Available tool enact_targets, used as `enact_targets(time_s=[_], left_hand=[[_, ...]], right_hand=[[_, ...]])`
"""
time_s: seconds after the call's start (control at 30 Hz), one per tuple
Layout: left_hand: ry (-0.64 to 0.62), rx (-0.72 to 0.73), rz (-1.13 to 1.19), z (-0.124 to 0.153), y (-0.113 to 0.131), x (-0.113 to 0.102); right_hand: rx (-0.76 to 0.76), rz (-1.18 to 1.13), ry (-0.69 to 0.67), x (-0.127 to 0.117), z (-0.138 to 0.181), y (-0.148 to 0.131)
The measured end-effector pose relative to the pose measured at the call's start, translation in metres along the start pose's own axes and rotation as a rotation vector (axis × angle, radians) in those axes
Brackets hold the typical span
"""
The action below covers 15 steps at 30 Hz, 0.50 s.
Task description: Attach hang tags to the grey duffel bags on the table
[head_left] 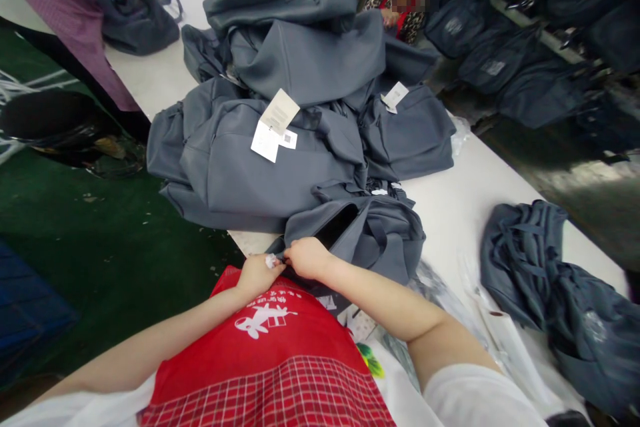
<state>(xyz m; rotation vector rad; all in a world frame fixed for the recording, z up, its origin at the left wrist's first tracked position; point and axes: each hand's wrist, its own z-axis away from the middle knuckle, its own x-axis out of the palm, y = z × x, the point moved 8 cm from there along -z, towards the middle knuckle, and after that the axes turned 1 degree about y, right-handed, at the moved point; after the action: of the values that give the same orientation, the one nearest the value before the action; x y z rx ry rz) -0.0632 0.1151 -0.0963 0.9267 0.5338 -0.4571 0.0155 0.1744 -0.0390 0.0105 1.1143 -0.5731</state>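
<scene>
A grey fabric bag (373,230) lies open-mouthed on the white table (465,203) right in front of me. My right hand (306,257) is closed on the bag's near edge by its dark opening. My left hand (256,273) is closed too, pinching something small and white at its fingertips, touching the same edge of the bag. Both hands sit side by side above my red apron (270,353).
A big heap of grey bags (280,147) with white paper tags (275,125) fills the table beyond. More grey bags (550,280) lie at the right with clear plastic wrap. Two other people work at the far end. Green floor lies to the left.
</scene>
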Motion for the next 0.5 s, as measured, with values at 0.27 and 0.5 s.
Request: enact_targets(time_s=[0.27,0.5], left_hand=[[-0.046,0.108,0.01,0.001,0.015,-0.009],[0.008,0.098,0.062,-0.048,0.028,-0.009]], right_hand=[[0.061,-0.397,-0.158,-0.004,0.032,0.053],[0.056,-0.449,-0.421,0.022,0.032,0.068]])
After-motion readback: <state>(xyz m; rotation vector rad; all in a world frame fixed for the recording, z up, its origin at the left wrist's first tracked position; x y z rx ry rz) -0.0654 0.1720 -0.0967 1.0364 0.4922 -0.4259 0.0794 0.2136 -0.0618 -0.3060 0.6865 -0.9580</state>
